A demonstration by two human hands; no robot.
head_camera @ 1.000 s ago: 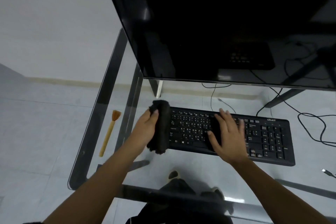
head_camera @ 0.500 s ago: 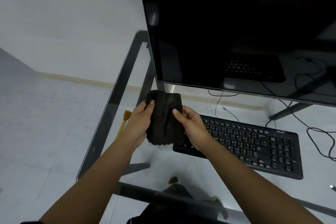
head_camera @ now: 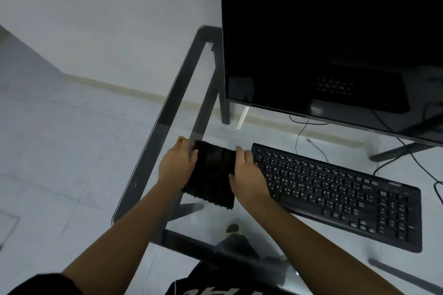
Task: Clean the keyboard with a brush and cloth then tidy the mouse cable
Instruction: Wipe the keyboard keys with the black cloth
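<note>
A folded black cloth [head_camera: 212,176] lies low over the glass desk, just left of the black keyboard [head_camera: 340,193]. My left hand [head_camera: 176,166] grips its left edge and my right hand [head_camera: 248,176] holds its right edge, partly over the keyboard's left end. Only the orange bristle tip of the brush [head_camera: 181,139] shows past my left hand; the rest is hidden. No mouse is in view.
A large dark monitor [head_camera: 335,38] stands behind the keyboard. The glass desk [head_camera: 167,112] has a dark frame, and its left edge is close to my left hand. Thin black cables [head_camera: 429,175] run at the far right. My legs show beneath the glass.
Both hands carried the cloth off the keyboard to the left and lowered it beside the keyboard's left end. The view has swung left, and the brush is now mostly hidden by my left hand.
</note>
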